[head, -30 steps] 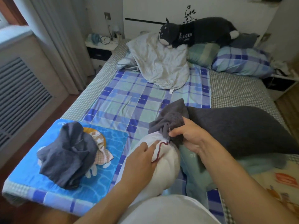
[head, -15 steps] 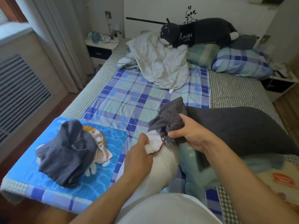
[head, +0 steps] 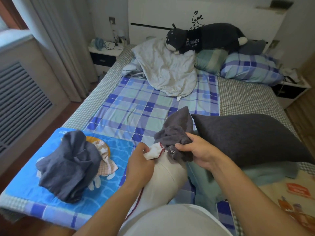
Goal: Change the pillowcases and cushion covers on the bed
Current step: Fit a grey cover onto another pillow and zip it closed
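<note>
Item: white cushion insert (head: 163, 174), near the bed's foot edge, long axis toward me. My left hand (head: 139, 160) pinched its top corner; my right hand (head: 196, 150) gripped the grey cover (head: 175, 133), bunched just beyond.

White cushion (head: 163, 178) lower end hidden behind shirt (head: 177, 220), top corner buried in left hand (head: 139, 162), right nightstand (head: 289, 91) partly behind plaid pillow (head: 250, 68), toy's lettering (head: 192, 43) unreadable

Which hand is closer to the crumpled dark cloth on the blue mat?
The left hand. It pinches the white pillow corner just right of the crumpled dark cloth. The right hand grips the grey cover farther right.
</note>
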